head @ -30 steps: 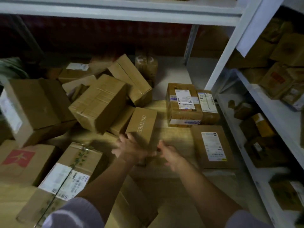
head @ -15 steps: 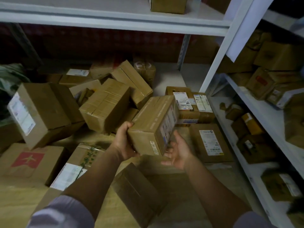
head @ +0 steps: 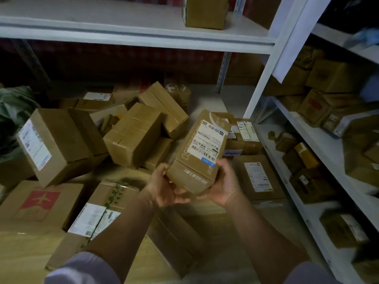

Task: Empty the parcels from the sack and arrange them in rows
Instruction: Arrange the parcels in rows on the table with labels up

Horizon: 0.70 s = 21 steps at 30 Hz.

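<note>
Since half a second ago, you have turned the box (head: 202, 152) so its white shipping label now faces up toward you, and your right hand (head: 222, 186) has closed in from open air onto its near right corner. You hold this brown cardboard box up in the air with both hands, tilted away from you; your left hand (head: 164, 186) grips the near left corner with its fingers curled underneath. Below and to the left, a loose pile of boxes (head: 133, 138) lies jumbled on the floor. To the right, two labelled boxes (head: 244, 136) sit side by side, with a flat box (head: 259, 177) in front of them. White shelves (head: 320, 160) with more parcels run along your right.
</note>
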Available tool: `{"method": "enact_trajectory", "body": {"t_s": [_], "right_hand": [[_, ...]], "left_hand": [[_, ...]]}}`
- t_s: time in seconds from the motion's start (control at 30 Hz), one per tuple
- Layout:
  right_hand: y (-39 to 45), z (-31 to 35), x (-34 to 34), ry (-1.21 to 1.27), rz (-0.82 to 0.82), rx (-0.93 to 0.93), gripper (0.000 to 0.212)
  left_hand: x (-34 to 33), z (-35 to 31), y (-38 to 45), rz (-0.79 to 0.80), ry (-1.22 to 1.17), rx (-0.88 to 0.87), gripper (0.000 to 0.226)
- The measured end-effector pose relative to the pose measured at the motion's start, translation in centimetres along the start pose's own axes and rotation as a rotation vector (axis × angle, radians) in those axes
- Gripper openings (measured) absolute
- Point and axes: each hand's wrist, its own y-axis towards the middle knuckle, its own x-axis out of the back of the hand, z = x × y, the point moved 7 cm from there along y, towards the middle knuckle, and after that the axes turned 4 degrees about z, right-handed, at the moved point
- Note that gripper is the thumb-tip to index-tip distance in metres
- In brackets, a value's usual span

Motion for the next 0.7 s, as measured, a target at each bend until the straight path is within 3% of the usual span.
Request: {"method": "enact_trajectory", "body": {"t_s": [0.1, 0.17, 0.4, 0.53, 0.7], "right_hand": [[-1.0, 0.3, 3.8, -0.068, -0.166, -0.136, 0.040], [-2.0, 0.3, 6.4, -0.116, -0.233, -0.225, 0.043], [-4.0, -0.5, 13.2, -0.182, -0.485, -0.341, 0.051], [-4.3, 0.1, 14.0, -0.074, -0.473, -0.264, 0.031], [-3.8, 0.3, 16.6, 0.001, -0.625, -0.130, 0.023]], "left_hand": [[1.6, -0.4, 0.1, -0.303, 0.276, -0.026, 0.018], [1.2, -0.6, 0.2, -0.367, 0.416, -0.051, 0.012], [-5.2, 3.8, 3.7, -0.172, 0.734, 0.092, 0.017], [-7.1, 6.0, 5.3, -0.114, 0.745, 0.135, 0.028], [-8.3, 7.1, 6.9, -0.079, 0.734, 0.162, 0.043]]}}
